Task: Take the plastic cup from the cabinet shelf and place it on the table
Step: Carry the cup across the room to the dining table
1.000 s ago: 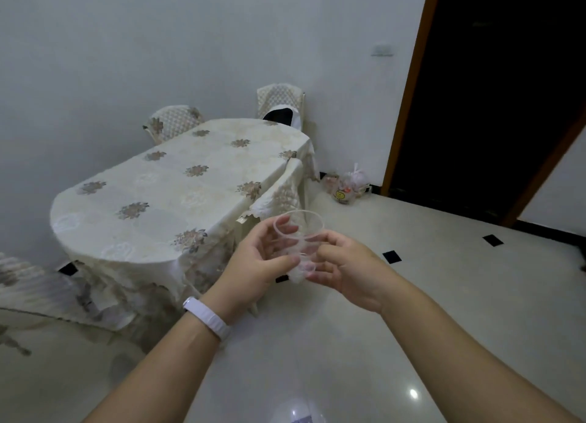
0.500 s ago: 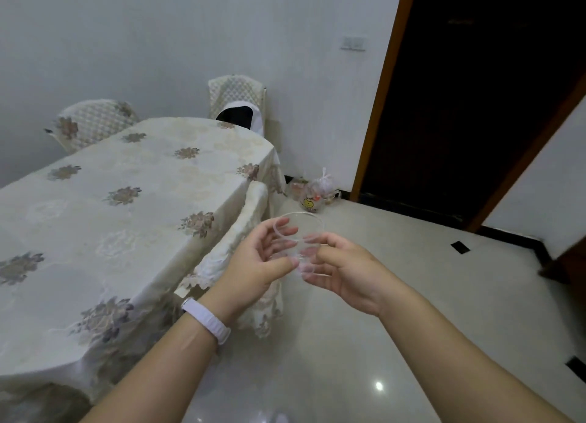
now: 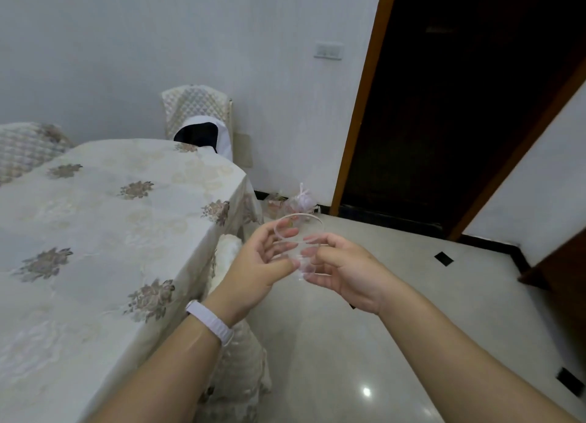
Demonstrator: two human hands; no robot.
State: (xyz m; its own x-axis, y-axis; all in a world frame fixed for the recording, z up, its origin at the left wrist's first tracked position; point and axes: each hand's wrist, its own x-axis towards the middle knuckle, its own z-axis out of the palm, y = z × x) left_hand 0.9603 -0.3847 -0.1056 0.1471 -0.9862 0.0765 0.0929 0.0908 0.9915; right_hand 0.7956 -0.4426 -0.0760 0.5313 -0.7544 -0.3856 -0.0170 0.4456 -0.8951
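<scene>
A clear plastic cup (image 3: pixel 301 232) is upright in the air, held between both hands just right of the table's edge. My left hand (image 3: pixel 257 270), with a white band on the wrist, grips the cup's left side with fingers and thumb. My right hand (image 3: pixel 345 270) grips its right side and base. The table (image 3: pixel 95 232), covered in a cream cloth with flower patches, fills the left half of the view. The cup is above the floor, beside the table and apart from it.
A covered chair (image 3: pixel 234 359) is tucked in at the table's near side under my left wrist. Two more chairs (image 3: pixel 198 114) stand at the far end. Plastic bags (image 3: pixel 298 200) lie on the floor by the wall. A dark doorway (image 3: pixel 459 105) opens at right.
The view has come closer to the table, which now fills the left side. Both hands keep the same hold on the cup in front of me.
</scene>
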